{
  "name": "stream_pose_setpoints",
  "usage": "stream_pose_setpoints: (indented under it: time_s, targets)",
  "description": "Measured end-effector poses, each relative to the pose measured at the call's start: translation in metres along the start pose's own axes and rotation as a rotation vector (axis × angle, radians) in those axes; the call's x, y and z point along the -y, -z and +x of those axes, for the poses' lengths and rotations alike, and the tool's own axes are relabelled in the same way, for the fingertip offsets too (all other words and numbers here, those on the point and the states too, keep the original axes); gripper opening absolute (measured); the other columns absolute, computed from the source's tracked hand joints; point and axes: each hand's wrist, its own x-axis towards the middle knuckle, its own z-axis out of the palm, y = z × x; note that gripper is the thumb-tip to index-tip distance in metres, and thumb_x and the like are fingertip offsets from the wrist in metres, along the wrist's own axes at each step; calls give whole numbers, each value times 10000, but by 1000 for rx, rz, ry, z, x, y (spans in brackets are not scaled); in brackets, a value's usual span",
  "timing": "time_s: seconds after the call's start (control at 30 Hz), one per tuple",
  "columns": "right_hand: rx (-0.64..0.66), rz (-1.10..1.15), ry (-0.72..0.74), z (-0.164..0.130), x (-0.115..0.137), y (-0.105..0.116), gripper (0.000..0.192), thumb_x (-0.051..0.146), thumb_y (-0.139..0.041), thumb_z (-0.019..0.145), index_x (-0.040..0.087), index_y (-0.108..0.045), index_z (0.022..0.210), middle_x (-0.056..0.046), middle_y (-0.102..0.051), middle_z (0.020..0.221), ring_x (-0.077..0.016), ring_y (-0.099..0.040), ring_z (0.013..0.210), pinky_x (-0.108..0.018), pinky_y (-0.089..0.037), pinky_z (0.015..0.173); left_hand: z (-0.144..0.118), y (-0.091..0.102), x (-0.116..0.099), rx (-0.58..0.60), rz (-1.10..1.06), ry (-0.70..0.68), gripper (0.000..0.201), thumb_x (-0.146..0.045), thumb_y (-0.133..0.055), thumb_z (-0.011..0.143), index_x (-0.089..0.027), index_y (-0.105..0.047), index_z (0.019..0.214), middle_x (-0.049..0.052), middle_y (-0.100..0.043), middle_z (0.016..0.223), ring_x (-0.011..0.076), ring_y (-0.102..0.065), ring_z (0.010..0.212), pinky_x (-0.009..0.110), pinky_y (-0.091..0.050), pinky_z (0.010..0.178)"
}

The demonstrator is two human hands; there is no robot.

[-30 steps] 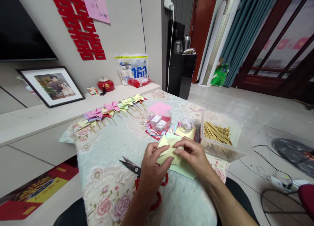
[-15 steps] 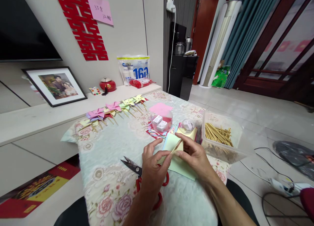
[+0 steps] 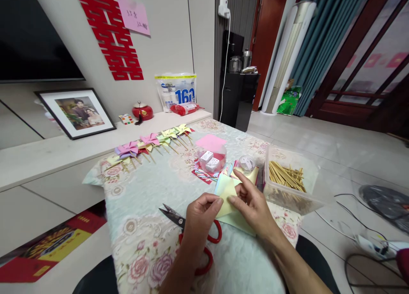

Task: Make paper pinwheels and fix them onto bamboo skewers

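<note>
My left hand and my right hand meet over the floral tablecloth, both pinching a folded pale yellow paper square. Under it lies a light green paper sheet. Red-handled scissors lie flat beneath my left hand, blades pointing left. A row of several finished paper pinwheels on sticks lies along the table's far edge.
A clear plastic box of wooden sticks stands right of my hands. Two small clear tubs sit on coloured paper behind them, with a pink sheet beyond. A framed photo leans on the ledge. Cables lie on the floor at right.
The yellow paper has been turned and refolded between my fingers; my hands lifted slightly, then settled closer together on it.
</note>
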Motion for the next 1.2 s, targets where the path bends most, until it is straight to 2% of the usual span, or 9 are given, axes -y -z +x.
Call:
stream_pose_setpoints:
  time_s: [0.23, 0.4, 0.57, 0.63, 0.77, 0.87, 0.97, 1.1, 1.2]
  targets:
    - [-121, 141, -69, 3, 1, 0, 613, 340, -640, 898, 186, -434, 1454, 58, -454, 707, -101, -379, 586, -243, -278, 523, 6, 5, 7, 64, 133, -32, 191, -328, -752, 720, -155, -730, 798, 51, -720, 742, 173, -617, 690, 260, -480, 658]
    - [-101, 138, -102, 4, -2, 3, 574, 356, -628, 909, 151, -474, 1422, 67, -415, 663, -96, -324, 565, -252, -225, 514, 5, 6, 6, 72, 237, -134, 136, -295, -707, 773, -163, -720, 799, 40, -698, 756, 164, -600, 728, 262, -471, 706]
    - [-28, 208, -174, 5, -2, 4, 573, 348, -643, 895, 121, -497, 1401, 84, -357, 626, -92, -279, 553, -260, -191, 523, 1, 4, 4, 91, 253, -251, 400, -266, -682, 820, -212, -650, 1215, 9, -654, 830, 158, -589, 779, 258, -475, 691]
    - [9, 252, -204, 6, -1, 5, 578, 345, -654, 887, 118, -505, 1397, 92, -328, 610, -90, -255, 543, -262, -172, 520, 0, 6, 4, 96, 309, -325, 463, -238, -668, 838, -246, -612, 1298, -2, -644, 843, 149, -587, 784, 261, -476, 714]
    - [79, 315, -271, 6, -2, 7, 597, 348, -680, 870, 130, -513, 1400, 91, -341, 603, -87, -262, 536, -264, -158, 521, 1, 9, 1, 141, 455, -550, 427, -152, -652, 844, -291, -664, 1248, -1, -674, 880, 157, -600, 863, 289, -464, 826]
    - [120, 311, -297, 6, -2, 8, 591, 361, -685, 872, 137, -524, 1395, 88, -357, 603, -85, -273, 537, -261, -167, 525, 3, 11, 0, 179, 521, -643, 405, -117, -657, 836, -296, -690, 1197, 0, -693, 886, 163, -602, 869, 289, -462, 815]
    - [142, 288, -308, 5, 1, 8, 573, 379, -684, 877, 145, -539, 1380, 89, -356, 597, -83, -301, 533, -249, -204, 529, 4, 11, -1, 179, 532, -667, 322, -103, -661, 827, -265, -715, 1100, 4, -698, 880, 167, -614, 861, 288, -469, 796]
    - [203, 249, -320, 5, 4, 10, 560, 477, -643, 890, 146, -578, 1336, 34, -529, 663, -115, -469, 580, -255, -336, 565, 4, 12, -2, 160, 489, -661, 201, -101, -653, 818, -231, -727, 952, 23, -672, 898, 173, -630, 882, 292, -477, 804]
    - [242, 191, -258, 5, 4, 15, 572, 580, -526, 928, 129, -640, 1261, 0, -580, 672, -129, -499, 574, -277, -382, 584, 5, 13, -2, 97, 440, -614, 116, -137, -674, 796, -221, -733, 851, 37, -628, 898, 181, -626, 878, 297, -474, 798]
